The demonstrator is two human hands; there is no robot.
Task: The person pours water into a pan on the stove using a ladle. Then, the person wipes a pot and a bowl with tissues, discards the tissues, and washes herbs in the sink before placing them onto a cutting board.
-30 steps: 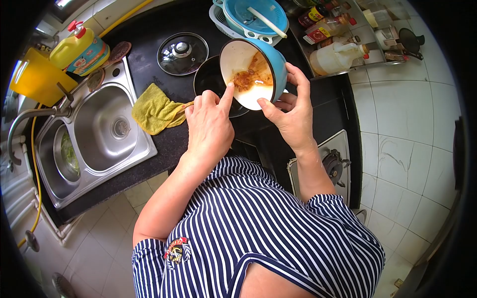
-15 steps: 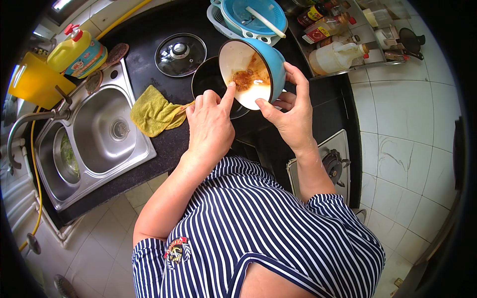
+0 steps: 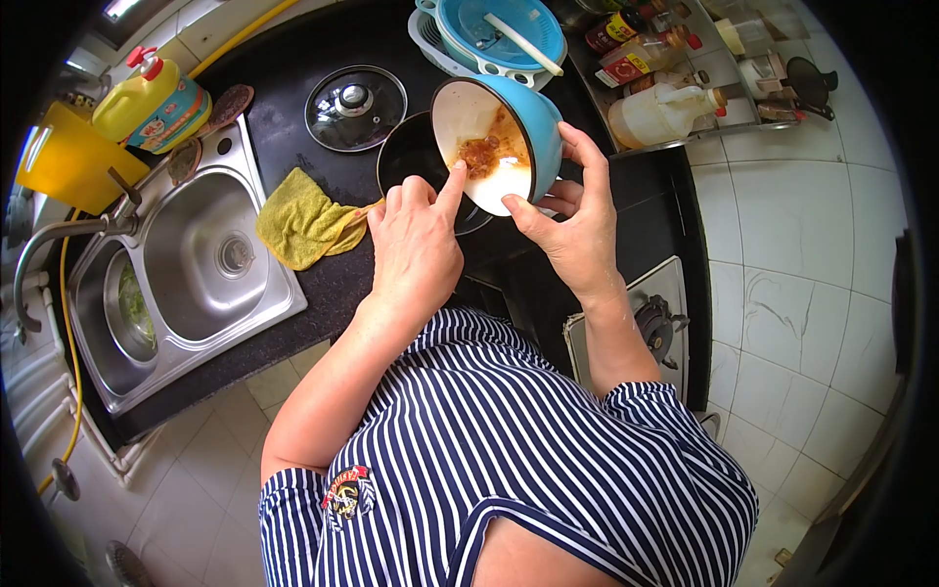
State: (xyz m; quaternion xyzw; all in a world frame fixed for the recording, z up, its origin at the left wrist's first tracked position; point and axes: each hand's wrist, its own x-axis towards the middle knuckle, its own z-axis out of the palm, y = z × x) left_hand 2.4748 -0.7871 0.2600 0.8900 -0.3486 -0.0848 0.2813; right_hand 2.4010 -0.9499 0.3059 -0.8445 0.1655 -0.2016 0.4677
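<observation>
My right hand [image 3: 572,220] grips a bowl [image 3: 550,132], blue outside and white inside with a dark rim, thumb on the rim and fingers around the outside. The bowl is tilted, its mouth facing left and down toward a dark pot [image 3: 396,161]. Brown sauce [image 3: 481,155] clings to the inner wall. My left hand [image 3: 416,245] points its stretched index finger at the sauce, its tip at the bowl's mouth; the other fingers are bent. Beside that hand lies a yellow-green cloth [image 3: 305,220], one corner reaching the bent fingers.
A glass lid [image 3: 354,108] lies on the black counter behind the pot. A steel double sink [image 3: 210,240] is at the left, with a detergent jug [image 3: 152,106] behind it. Blue basins [image 3: 499,39] stand at the back, bottles [image 3: 650,112] at right, and a gas burner [image 3: 657,328] nearer me.
My left index finger has shifted very slightly to the right at the bowl's mouth. The bowl and my right hand hold the same position.
</observation>
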